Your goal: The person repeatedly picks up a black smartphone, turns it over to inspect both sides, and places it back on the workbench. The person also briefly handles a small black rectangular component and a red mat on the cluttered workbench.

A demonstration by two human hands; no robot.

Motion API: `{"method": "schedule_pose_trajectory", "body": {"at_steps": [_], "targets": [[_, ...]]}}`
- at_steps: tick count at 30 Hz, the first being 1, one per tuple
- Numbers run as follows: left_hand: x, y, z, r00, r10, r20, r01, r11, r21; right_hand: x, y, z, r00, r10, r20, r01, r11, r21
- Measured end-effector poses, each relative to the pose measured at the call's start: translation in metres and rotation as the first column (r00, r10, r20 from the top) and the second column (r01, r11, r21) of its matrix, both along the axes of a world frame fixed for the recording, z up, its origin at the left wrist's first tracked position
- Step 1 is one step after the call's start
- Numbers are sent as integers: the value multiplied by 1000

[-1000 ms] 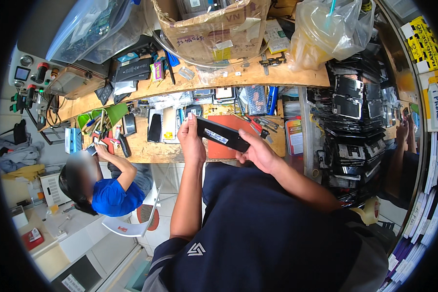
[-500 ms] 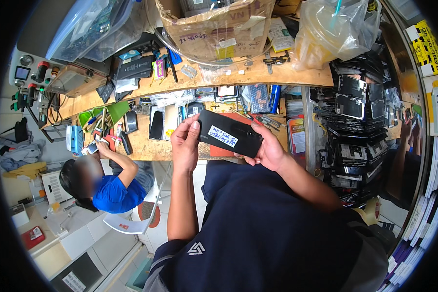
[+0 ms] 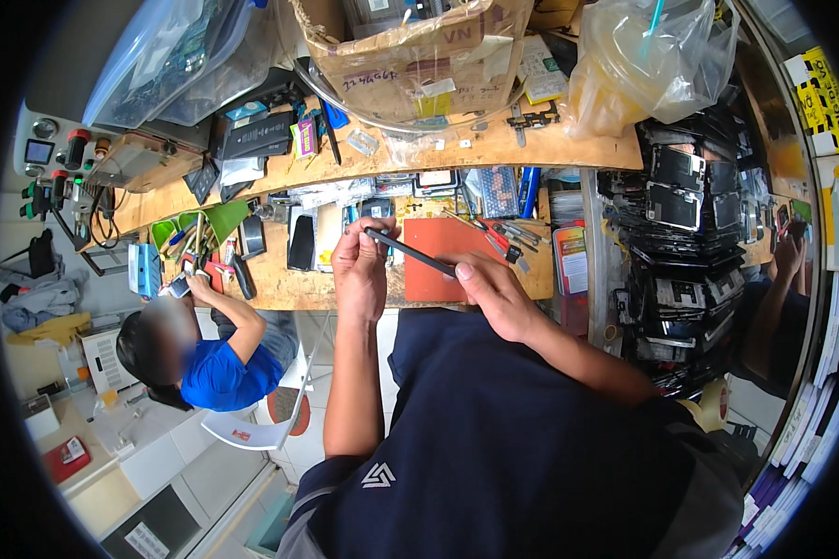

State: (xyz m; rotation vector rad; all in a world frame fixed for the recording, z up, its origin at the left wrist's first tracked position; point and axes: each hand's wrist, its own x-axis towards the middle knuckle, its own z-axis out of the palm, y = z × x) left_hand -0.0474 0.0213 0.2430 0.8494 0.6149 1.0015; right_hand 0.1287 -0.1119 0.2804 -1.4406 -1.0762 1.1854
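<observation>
turned up on its edge since half a second ago, the black phone (image 3: 411, 252) now shows only a thin dark side instead of its labelled back, and it hangs over the red mat (image 3: 431, 291), off the counter (image 3: 291, 294). the left grip (image 3: 362, 268) has thumb and fingers pinched on the phone's upper left end, while the right grip (image 3: 496, 296) is clasped at its lower right end, thumb by the edge. holding one end each probably keeps the phone from twisting and leaves the middle of that long side uncovered, in plain view from above. the mat seems placed at the front as a protected spot to work over, and the hand tools (image 3: 502, 238) lie just at its right, presumably to suit the right grip's reach. slim tools (image 3: 199, 231) stand in the green holder (image 3: 226, 219) at the left, likely to keep them together. near it a co-worker's hand (image 3: 196, 283) is at a small device (image 3: 178, 287), too small to make out. far right, the stack of phone frames (image 3: 669, 207) is piled high, perhaps to save room
</observation>
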Motion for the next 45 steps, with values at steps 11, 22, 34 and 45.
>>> {"method": "schedule_pose_trajectory", "body": {"at_steps": [11, 22, 34, 45], "targets": [[16, -23, -70, 968, -127, -216, 29, 913, -408, 14, 1, -76, 860, -249, 445, 219, 969, 118], [-11, -103, -198, 842, -303, -447, -77, 752, -654, -8, -28, -188, 835, -529, -151, 247, 605, -757], [-2, -67, -204, -327, -365, -872, 392, 787, -476, -25, -40, -254, 897, -233, 377, 441, 544, -714], [27, -42, -200, -446, -58, -893, 643, 673, -365, -41, -7, -236, 815, -9, 580, 545, 354, -760]]}}
